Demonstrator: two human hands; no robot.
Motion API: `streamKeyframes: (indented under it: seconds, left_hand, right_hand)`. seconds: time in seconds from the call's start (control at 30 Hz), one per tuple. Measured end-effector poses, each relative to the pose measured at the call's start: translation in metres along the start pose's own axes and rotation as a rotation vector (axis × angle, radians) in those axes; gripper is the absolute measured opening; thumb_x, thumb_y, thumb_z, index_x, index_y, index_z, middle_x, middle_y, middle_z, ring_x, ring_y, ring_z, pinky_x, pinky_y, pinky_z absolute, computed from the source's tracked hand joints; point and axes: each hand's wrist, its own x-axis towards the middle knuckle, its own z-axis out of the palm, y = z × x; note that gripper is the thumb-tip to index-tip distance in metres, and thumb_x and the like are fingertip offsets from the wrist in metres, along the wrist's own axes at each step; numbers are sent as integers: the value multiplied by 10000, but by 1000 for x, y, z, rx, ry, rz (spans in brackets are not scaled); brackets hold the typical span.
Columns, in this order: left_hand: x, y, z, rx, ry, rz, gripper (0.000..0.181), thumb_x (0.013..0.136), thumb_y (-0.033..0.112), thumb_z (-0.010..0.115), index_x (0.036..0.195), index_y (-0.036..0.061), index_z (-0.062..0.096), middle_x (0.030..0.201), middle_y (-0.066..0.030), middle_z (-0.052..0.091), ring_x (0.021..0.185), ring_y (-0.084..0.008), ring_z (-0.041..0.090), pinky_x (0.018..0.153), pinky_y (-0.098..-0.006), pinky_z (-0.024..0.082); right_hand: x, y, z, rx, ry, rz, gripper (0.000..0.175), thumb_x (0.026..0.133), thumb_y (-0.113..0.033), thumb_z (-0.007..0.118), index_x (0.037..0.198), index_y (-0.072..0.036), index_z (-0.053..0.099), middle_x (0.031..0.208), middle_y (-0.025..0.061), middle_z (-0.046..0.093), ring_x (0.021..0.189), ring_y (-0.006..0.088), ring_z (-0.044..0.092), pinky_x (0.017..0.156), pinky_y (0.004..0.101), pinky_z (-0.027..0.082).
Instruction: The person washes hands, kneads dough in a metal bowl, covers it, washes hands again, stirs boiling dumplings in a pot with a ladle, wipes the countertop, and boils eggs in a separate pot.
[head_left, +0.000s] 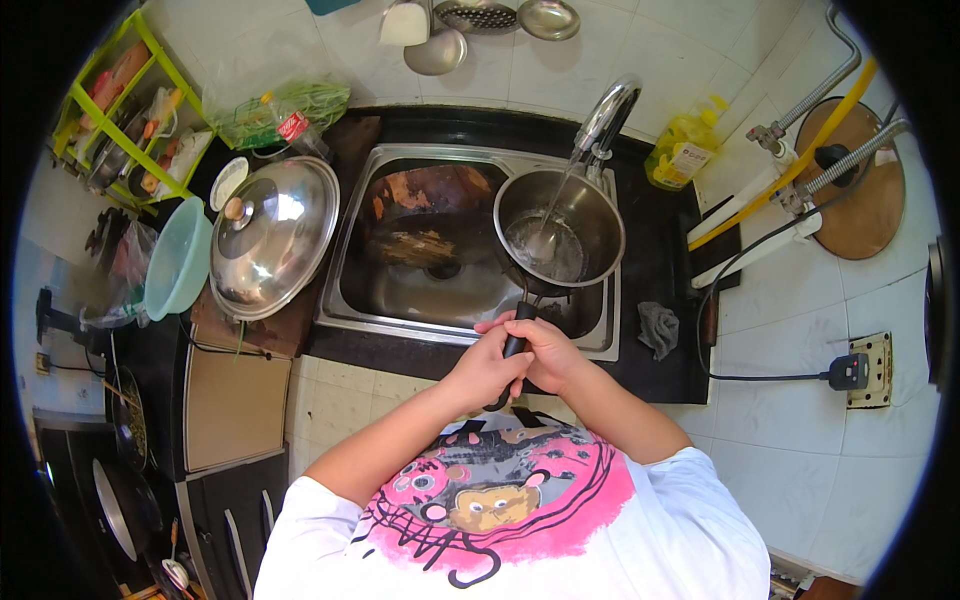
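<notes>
A stainless steel saucepan (606, 225) sits under the faucet (600, 112) at the right side of the steel sink (472, 330). Running water (555, 195) falls into it and churns the shallow water inside. Both of my hands are wrapped around the black handle (525, 310), which points back towards me. My left hand (486, 367) grips from the left, and my right hand (553, 356) closes on it from the right. A dark brown board-like piece (431, 195) lies inside the sink on the left.
Left of the sink are a domed steel lid (277, 240), a pale green basin (178, 262) and a plastic bottle (296, 131). To the right stand a yellow detergent bottle (679, 154) and a grey rag (658, 330). A plugged-in cord (780, 376) runs along the right wall.
</notes>
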Motion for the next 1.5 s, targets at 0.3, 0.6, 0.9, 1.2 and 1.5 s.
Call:
streamKeyframes:
  seconds: [0.3,0.6,0.9,1.2,1.5]
  left_hand:
    - [0,-10,-1,-12,17,-22,174,824,85,515,955,9,429,649,-26,499,479,-115,501,452,-232,406]
    - [-5,-5,-8,-49,-20,-40,190,818,90,512,970,-8,454,631,-19,467,468,-109,468,446,-236,391]
    - [-7,-7,-5,-41,-11,-96,289,808,89,514,1067,-26,455,629,-18,462,467,-107,456,444,-235,385]
    - [-6,-31,-17,-10,-21,-185,206,809,106,527,970,2,453,632,-20,469,468,-103,457,441,-235,385]
    - [-4,-57,-24,-17,-13,-207,161,828,111,510,952,17,467,632,-7,471,486,-93,461,456,-230,383]
  right_hand:
    - [0,4,-3,-76,-36,11,297,867,-249,477,1059,-22,482,1038,150,561,665,247,622,374,329,520]
    - [-5,5,-20,-282,-32,-112,514,902,-477,408,1130,-27,499,938,79,597,789,180,601,711,313,473]
    - [-26,5,-42,-444,2,-75,430,901,-427,436,1096,-57,536,1024,50,582,958,137,526,798,287,411]
    - [-15,25,-49,-488,-47,14,306,900,-328,459,1054,-75,539,977,38,596,926,135,542,790,312,405]
    - [-3,44,-64,-461,-105,105,268,901,-322,453,1035,-109,544,941,21,609,886,118,558,749,294,407]
